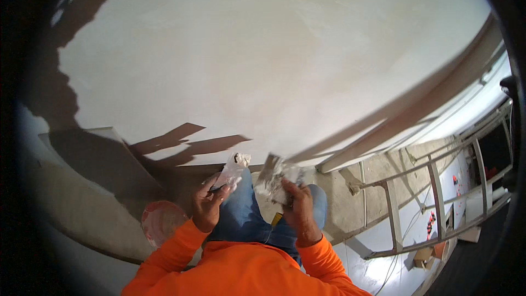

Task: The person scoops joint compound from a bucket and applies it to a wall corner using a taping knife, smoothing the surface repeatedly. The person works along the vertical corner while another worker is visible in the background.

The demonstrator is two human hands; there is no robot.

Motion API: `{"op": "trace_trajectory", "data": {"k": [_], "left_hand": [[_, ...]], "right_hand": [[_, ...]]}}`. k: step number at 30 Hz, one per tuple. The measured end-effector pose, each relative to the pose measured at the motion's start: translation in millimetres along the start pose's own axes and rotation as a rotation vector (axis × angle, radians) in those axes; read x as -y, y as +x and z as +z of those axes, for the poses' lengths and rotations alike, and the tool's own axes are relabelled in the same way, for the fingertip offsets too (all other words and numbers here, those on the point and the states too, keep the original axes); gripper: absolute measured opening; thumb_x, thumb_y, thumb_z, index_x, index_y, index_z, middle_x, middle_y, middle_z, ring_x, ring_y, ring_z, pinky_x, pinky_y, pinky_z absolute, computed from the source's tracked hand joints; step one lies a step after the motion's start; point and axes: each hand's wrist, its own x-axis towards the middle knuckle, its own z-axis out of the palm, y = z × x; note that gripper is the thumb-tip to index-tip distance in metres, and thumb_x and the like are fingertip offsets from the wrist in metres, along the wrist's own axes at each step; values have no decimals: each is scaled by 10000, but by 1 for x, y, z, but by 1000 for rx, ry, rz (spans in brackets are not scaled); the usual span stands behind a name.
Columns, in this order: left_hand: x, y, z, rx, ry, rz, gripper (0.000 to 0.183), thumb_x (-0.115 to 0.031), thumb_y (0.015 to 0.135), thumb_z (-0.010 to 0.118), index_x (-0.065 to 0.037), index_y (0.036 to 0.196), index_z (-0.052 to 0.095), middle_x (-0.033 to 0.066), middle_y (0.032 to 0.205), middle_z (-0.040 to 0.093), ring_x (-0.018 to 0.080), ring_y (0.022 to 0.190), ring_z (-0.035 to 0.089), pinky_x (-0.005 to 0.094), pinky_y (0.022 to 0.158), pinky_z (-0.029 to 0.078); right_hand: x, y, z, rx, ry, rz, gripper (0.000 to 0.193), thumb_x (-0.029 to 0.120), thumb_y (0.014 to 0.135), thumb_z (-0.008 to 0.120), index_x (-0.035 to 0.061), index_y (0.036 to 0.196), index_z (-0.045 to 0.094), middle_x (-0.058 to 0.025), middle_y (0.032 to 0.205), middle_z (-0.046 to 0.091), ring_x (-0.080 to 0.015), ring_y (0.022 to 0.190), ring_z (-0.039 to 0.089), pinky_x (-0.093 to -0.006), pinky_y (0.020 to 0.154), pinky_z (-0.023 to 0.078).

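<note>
My left hand (207,204) is closed around a putty knife (230,172) whose pale blade points up, with a lump of white compound at its tip. Beside it, my right hand (299,208) grips a wider metal putty knife (275,174), its blade smeared with white and grey compound. The two blades are apart, held over my knees close to the wall. Fingers and palms hide most of both handles. In front rises a pale plastered wall (285,66) with faint lighter patches.
A reddish bucket (163,220) with whitish residue stands at my left. A pale panel (104,159) leans against the wall there. To the right a metal ladder (433,194) extends along the floor, with a cable (393,266) and a small cardboard box (423,257) near it.
</note>
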Motion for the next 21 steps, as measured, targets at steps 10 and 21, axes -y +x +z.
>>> {"op": "trace_trajectory", "data": {"k": [10,21], "left_hand": [[36,64,6,431,708,725,464,179,872,598,-71,1242,723,172,1258,733,381,1200,698,464,990,585],[15,196,122,770,700,1496,356,-49,978,691,-131,1324,670,123,1296,724,330,1190,709,498,1047,571]], "right_hand": [[19,-50,-8,-65,286,-78,182,158,1039,628,0,1124,655,-97,1013,732,-209,845,709,-370,686,571],[238,-52,-109,-902,-1749,-1390,271,130,1054,607,20,1289,685,-154,1176,695,-302,1048,639,-403,940,497]]}}
